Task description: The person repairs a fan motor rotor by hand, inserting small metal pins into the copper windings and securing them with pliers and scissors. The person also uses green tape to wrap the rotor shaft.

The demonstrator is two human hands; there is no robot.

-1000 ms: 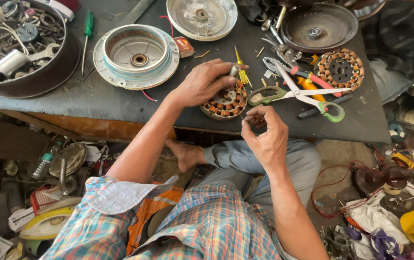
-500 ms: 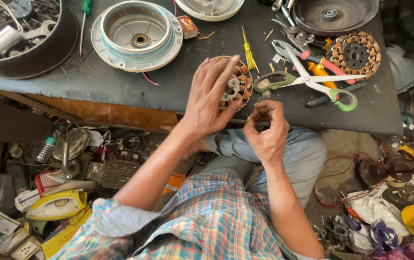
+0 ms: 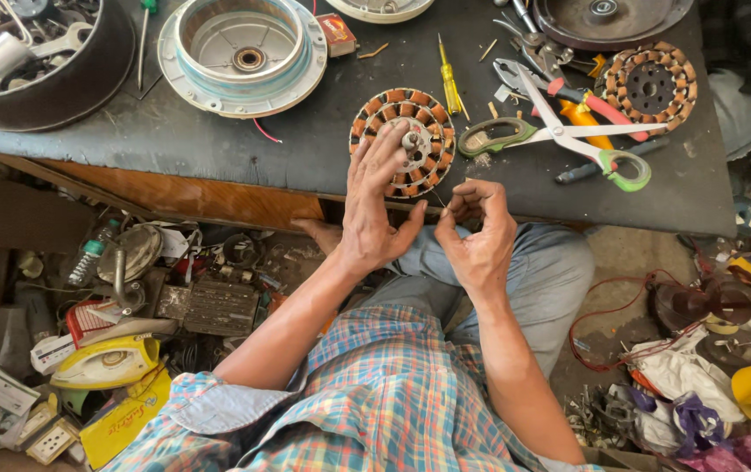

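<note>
A round stator with copper windings (image 3: pixel 390 105) lies flat on the dark table (image 3: pixel 305 149) near its front edge. My left hand (image 3: pixel 373 210) reaches up from below with fingers spread, and its fingertips rest on the stator's hub and lower coils. Just to the right, at the table edge, my right hand (image 3: pixel 478 234) has its thumb and fingers pinched together. A thin wire (image 3: pixel 436 199) seems to run from the stator's rim to that pinch. I am seated, in a plaid shirt and jeans.
Green-handled scissors (image 3: pixel 567 133), red-handled pliers (image 3: pixel 587 100), a yellow screwdriver (image 3: pixel 449 80) and a second stator (image 3: pixel 650 83) lie to the right. A white round motor housing (image 3: pixel 244 52) and a black bowl of parts (image 3: pixel 69 79) sit at the left. Clutter, including an iron (image 3: pixel 104 363), covers the floor.
My left hand gripped and tipped the stator half a second ago; now the stator lies flat and only the fingertips rest on it. My right hand stays pinched at the table edge.
</note>
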